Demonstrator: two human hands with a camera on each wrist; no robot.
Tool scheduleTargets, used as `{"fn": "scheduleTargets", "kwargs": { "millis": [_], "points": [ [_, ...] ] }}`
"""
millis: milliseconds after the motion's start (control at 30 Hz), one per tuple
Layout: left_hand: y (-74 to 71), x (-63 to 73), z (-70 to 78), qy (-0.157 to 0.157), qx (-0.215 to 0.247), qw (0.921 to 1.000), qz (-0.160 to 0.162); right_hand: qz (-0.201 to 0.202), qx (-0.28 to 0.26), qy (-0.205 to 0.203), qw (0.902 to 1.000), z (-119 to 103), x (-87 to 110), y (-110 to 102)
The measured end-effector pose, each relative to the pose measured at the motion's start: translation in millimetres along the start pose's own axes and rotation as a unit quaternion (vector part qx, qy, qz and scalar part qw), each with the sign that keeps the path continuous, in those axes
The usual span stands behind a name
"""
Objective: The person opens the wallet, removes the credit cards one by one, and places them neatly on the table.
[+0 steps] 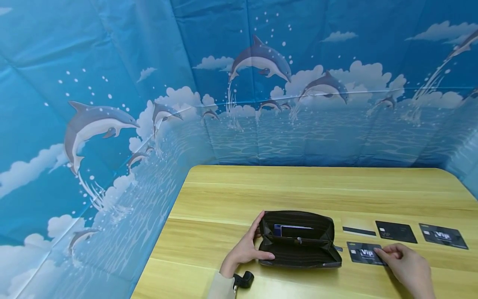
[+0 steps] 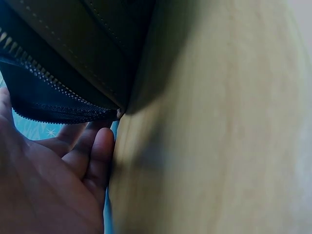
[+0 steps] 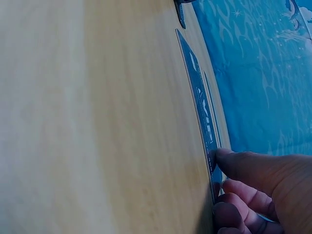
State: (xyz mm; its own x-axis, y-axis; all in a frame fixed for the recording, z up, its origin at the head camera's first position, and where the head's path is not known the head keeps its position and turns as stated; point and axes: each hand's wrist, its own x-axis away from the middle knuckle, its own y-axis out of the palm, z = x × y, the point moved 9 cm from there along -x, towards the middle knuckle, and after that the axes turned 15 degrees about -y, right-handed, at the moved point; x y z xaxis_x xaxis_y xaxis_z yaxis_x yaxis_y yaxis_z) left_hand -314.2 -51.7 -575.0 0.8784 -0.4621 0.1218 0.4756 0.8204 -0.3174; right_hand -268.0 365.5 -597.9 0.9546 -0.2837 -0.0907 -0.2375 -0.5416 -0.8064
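Note:
A dark brown zip-around wallet (image 1: 298, 252) lies unzipped and spread wide on the table, with a blue card (image 1: 277, 229) and other card edges showing in its back part. My left hand (image 1: 246, 248) grips its left end, thumb over the front edge, fingers behind the side; the zipper teeth (image 2: 46, 73) show close up in the left wrist view. To the right of the wallet, my right hand (image 1: 408, 263) pinches the right end of a dark grey Vip card (image 1: 360, 252), thumb on its printed face. In the right wrist view that card (image 3: 197, 92) is seen nearly edge-on, low over the table.
Behind the pinched card lie a pale card with a black stripe (image 1: 359, 231), a black VIP card (image 1: 396, 231) and another grey Vip card (image 1: 443, 236). They rest on a wooden table (image 1: 209, 199). A blue dolphin-print curtain (image 1: 317, 137) hangs behind and to the left.

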Motion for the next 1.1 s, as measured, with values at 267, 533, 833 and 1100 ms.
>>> {"fn": "scheduleTargets", "kwargs": {
  "millis": [267,533,833,1100],
  "points": [
    [-0.7,5.8,13.8,0.005,0.003,1.0,0.002,0.036,0.02,-0.05,0.9979,-15,2.3,-12],
    [0.1,0.4,1.3,-0.006,-0.005,1.0,0.001,0.068,0.015,-0.131,0.989,-62,2.6,-33],
    [-1.2,-1.4,1.0,-0.01,-0.004,0.9999,0.003,0.14,-0.076,-0.349,0.9234,-176,0.8,-51],
    [0.1,-0.2,-0.8,-0.014,-0.012,0.9998,0.004,0.062,-0.155,-0.467,0.8682,-246,11.7,-27]
  ]
}}
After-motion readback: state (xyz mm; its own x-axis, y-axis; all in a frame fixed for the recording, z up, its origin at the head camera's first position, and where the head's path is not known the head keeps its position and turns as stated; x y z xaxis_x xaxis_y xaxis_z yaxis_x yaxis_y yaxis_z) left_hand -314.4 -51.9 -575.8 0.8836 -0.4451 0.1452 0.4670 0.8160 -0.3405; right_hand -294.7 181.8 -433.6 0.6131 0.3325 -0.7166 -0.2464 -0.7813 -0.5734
